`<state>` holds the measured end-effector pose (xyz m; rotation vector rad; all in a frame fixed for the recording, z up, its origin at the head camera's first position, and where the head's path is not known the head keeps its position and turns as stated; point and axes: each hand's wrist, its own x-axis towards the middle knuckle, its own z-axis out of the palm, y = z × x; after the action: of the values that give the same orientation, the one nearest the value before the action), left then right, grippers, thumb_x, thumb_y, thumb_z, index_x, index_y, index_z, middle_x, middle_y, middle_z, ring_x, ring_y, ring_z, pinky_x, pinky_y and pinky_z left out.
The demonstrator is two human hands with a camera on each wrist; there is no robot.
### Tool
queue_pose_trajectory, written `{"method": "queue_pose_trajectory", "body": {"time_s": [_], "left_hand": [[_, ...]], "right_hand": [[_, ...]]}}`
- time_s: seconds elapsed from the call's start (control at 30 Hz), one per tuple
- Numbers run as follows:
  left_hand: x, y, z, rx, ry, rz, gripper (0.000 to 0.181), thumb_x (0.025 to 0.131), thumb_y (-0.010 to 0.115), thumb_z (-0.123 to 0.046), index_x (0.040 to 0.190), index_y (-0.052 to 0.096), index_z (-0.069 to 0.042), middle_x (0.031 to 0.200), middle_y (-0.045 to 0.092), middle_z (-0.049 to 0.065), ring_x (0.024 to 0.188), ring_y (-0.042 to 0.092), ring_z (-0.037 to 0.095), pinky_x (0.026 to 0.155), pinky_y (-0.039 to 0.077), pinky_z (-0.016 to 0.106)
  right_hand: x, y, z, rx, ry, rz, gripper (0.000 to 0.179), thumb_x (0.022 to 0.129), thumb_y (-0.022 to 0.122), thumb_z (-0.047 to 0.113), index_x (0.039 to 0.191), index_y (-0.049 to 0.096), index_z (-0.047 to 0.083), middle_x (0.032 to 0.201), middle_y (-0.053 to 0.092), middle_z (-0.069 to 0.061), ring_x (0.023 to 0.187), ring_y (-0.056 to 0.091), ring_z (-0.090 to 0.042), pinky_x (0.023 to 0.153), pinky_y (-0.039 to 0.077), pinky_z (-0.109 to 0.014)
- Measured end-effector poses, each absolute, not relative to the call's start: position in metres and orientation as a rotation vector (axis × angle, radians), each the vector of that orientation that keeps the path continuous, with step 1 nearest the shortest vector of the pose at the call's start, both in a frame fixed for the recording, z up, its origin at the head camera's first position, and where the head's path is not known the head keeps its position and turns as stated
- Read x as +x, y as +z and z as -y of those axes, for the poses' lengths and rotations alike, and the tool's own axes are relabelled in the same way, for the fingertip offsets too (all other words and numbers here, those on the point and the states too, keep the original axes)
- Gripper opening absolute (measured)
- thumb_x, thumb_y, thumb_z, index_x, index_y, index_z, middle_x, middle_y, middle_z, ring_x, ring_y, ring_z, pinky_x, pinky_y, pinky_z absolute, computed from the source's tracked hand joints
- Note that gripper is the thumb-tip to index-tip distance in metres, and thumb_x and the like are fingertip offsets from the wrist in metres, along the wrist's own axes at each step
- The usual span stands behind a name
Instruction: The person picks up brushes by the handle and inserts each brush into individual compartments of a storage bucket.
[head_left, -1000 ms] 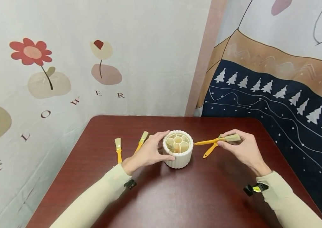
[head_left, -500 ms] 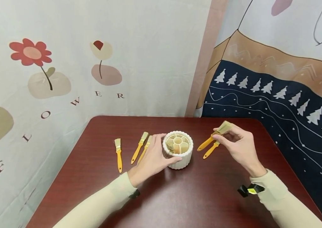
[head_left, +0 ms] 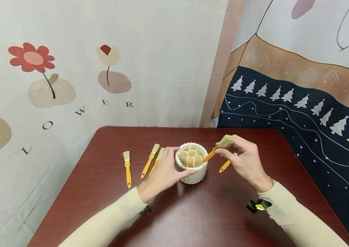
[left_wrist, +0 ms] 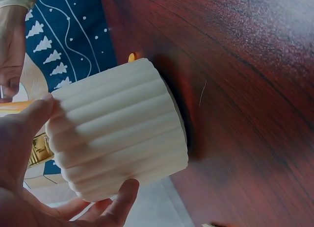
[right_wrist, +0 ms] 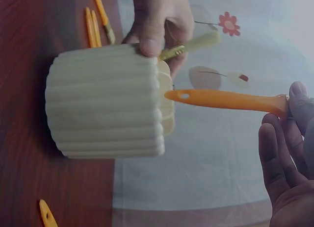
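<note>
1. The pot [head_left: 194, 176] stands upright on the table [head_left: 205, 216], its divided mouth facing up.
2. The left hand [head_left: 163, 169] grips the pot from the left, thumb across its near wall.
3. The right hand [head_left: 245, 163] pinches the held brush [head_left: 210, 155] near its bristles; the handle slants down, its tip at the pot's mouth (whether it touches, I cannot tell).
4. The potted brush [right_wrist: 198, 43] leans in the pot, bristles out, by the left hand.
5. 3 brushes [head_left: 127, 171] lie left of the pot, 1 partly hidden by the left hand.
6. The far brush [head_left: 225, 167] lies right of the pot, partly behind the right hand.
</note>
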<state>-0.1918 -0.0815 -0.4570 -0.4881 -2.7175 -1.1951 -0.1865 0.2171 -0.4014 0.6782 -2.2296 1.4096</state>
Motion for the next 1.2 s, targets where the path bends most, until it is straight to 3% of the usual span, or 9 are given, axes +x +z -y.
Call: {"method": "queue_pose_trajectory", "body": {"time_s": [0.23, 0.47, 0.87, 1.03, 1.2], "left_hand": [[-0.194, -0.457, 0.084, -0.534, -1.207, 2.709, 0.101, 0.086, 0.104, -0.051, 0.161, 0.055, -0.003, 0.147, 0.066, 0.014, 0.141, 0.064, 0.033, 0.120, 0.058, 0.054], [-0.196, -0.458, 0.085, -0.548, -1.183, 2.717, 0.101, 0.086, 0.104, -0.051, 0.160, 0.056, -0.002, 0.147, 0.067, 0.015, 0.140, 0.064, 0.034, 0.119, 0.059, 0.054], [-0.198, -0.454, 0.088, -0.552, -1.185, 2.732, 0.105, 0.085, 0.105, -0.052, 0.163, 0.055, -0.003, 0.149, 0.068, 0.014, 0.141, 0.065, 0.033, 0.119, 0.059, 0.053], [-0.198, -0.453, 0.089, -0.563, -1.187, 2.743, 0.105, 0.086, 0.104, -0.052, 0.164, 0.055, -0.003, 0.150, 0.068, 0.013, 0.137, 0.065, 0.031, 0.112, 0.060, 0.049], [-0.199, -0.452, 0.089, -0.569, -1.191, 2.750, 0.105, 0.086, 0.105, -0.051, 0.164, 0.054, -0.004, 0.151, 0.067, 0.012, 0.131, 0.065, 0.028, 0.106, 0.059, 0.044]], "right_hand": [[-0.194, -0.409, -0.206, 0.839, 1.336, 2.201, 0.040, 0.086, 0.097, -0.007, 0.115, 0.086, 0.018, 0.117, 0.087, -0.001, 0.110, 0.081, -0.005, 0.090, 0.067, -0.017], [-0.199, -0.415, -0.197, 0.951, 1.341, 2.134, 0.045, 0.080, 0.097, -0.017, 0.113, 0.087, 0.012, 0.113, 0.087, -0.009, 0.107, 0.081, -0.005, 0.090, 0.067, -0.018], [-0.205, -0.426, -0.190, 1.055, 1.221, 2.146, 0.043, 0.081, 0.099, -0.013, 0.114, 0.087, 0.012, 0.113, 0.085, -0.001, 0.108, 0.080, -0.010, 0.100, 0.063, -0.014], [-0.207, -0.434, -0.188, 1.080, 1.142, 2.165, 0.040, 0.082, 0.100, -0.010, 0.113, 0.088, 0.012, 0.110, 0.085, 0.000, 0.107, 0.079, -0.010, 0.106, 0.058, -0.011], [-0.207, -0.441, -0.185, 1.105, 1.084, 2.172, 0.039, 0.082, 0.101, -0.006, 0.113, 0.088, 0.014, 0.108, 0.082, 0.003, 0.100, 0.079, -0.011, 0.095, 0.065, -0.019]]}}
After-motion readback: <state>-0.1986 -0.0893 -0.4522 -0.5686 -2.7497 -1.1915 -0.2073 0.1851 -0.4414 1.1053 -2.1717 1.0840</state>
